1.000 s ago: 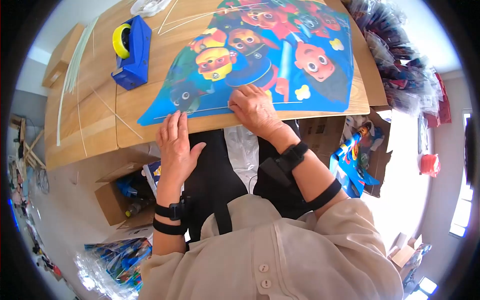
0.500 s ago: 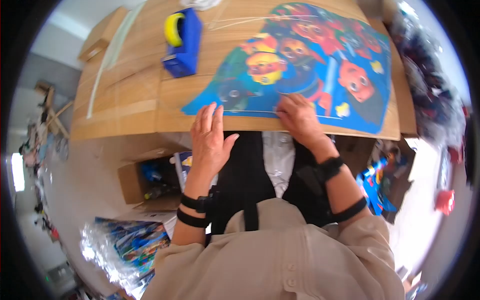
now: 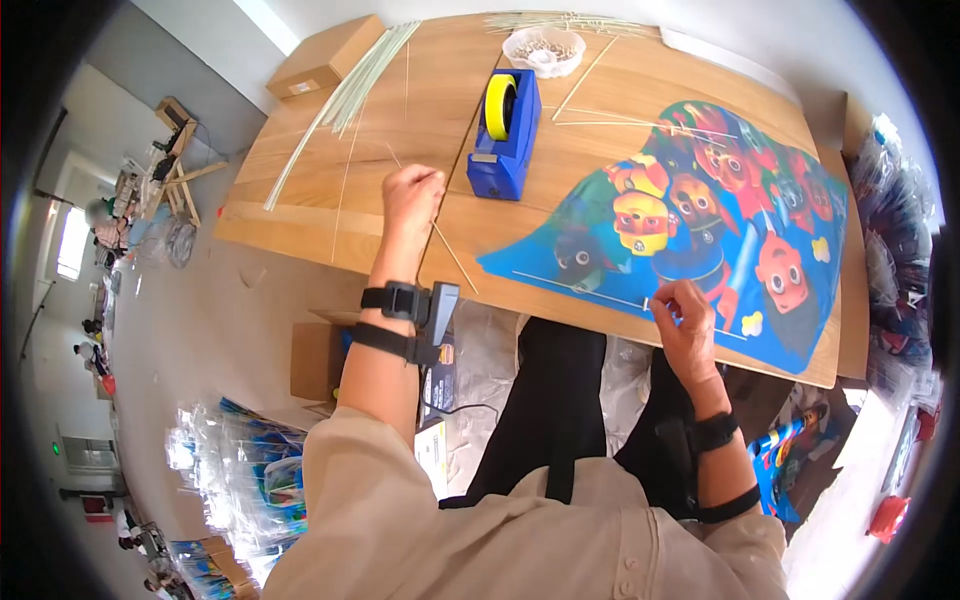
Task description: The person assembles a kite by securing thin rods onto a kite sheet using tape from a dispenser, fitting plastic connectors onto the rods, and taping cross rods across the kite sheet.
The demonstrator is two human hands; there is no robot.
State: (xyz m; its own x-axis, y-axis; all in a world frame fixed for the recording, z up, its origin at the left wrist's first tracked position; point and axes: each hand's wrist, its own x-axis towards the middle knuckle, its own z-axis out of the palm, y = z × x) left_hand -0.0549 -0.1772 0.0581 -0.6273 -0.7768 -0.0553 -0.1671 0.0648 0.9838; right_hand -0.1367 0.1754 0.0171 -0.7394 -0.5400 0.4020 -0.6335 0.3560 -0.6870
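My left hand (image 3: 412, 205) is closed round a thin stick (image 3: 455, 258) left of the tape dispenser; the stick's ends show on both sides of the fist. My right hand (image 3: 686, 325) is pinched at the lower edge of the printed kite sheet (image 3: 600, 240), with a small white bit at its fingertips. A thin white rod (image 3: 580, 288) lies along that edge of the sheet. The blue dispenser (image 3: 505, 150) holds a yellow tape roll (image 3: 496, 105).
Pale sticks (image 3: 345, 95) lie at the table's left, beside a cardboard box (image 3: 325, 58). A clear bowl (image 3: 543, 52) stands at the back. Plastic-wrapped packs (image 3: 890, 240) are at the right. Several people are far off at the left.
My left hand has left the sheet's edge, moved left and closed round the stick. My right hand has stayed near the sheet's lower edge and lifted slightly. The view has turned left.
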